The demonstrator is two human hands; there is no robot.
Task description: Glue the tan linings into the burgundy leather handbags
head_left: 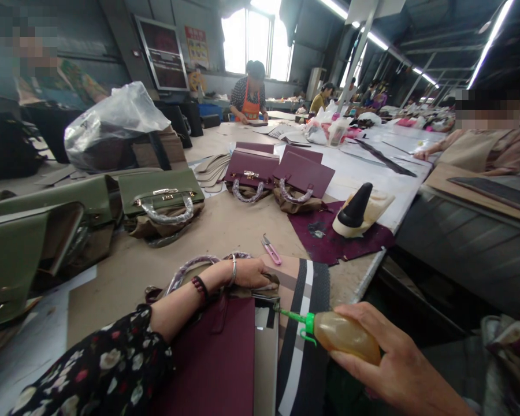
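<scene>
My right hand [394,361] grips a small squeeze bottle [344,335] of amber glue with a green nozzle. The nozzle tip touches the top edge of a burgundy handbag [219,358] lying in front of me. My left hand [251,273] presses down on that bag's upper edge, next to its plastic-wrapped handle [186,268]. I wear a floral sleeve, a beaded bracelet and a metal bangle on the left arm. A striped cloth [303,323] lies under the bag's right side.
Pink thread snips [271,251] lie beyond my left hand. Olive green handbags [160,199] stand at the left, burgundy ones [281,170] in the middle. A black cone on a cream form [359,211] rests on burgundy leather. Other people work at far tables and at the right.
</scene>
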